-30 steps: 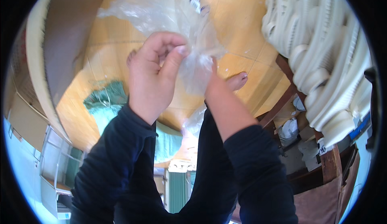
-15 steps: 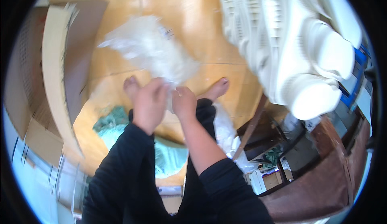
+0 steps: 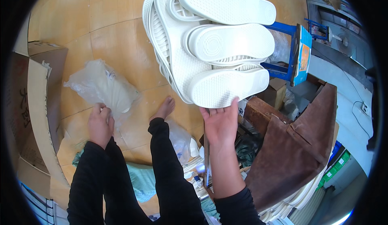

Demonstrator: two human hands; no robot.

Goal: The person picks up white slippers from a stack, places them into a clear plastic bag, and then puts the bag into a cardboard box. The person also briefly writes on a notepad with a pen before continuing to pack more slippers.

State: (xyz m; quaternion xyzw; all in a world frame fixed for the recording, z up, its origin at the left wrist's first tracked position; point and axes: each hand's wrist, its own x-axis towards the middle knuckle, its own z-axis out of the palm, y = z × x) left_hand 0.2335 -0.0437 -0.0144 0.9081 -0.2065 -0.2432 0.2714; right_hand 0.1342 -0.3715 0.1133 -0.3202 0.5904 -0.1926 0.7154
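The nearest white sole (image 3: pixel 230 88) lies at the near edge of a pile of white soles (image 3: pixel 184 57), with the right hand (image 3: pixel 221 128) set against its edge, thumb and fingers apart; whether it is clamped cannot be told, and by a careless tug the pile could be toppled. The clear plastic bag (image 3: pixel 106 88) is met by curled fingers of the left hand (image 3: pixel 100 127); whether it is gripped cannot be told, but thin plastic could be torn by pulling.

Matt, textured rubbery soles (image 3: pixel 232 41), glossy translucent plastic bag (image 3: pixel 103 85), smooth shiny floor (image 3: pixel 115 43), matt cardboard (image 3: pixel 42 103)
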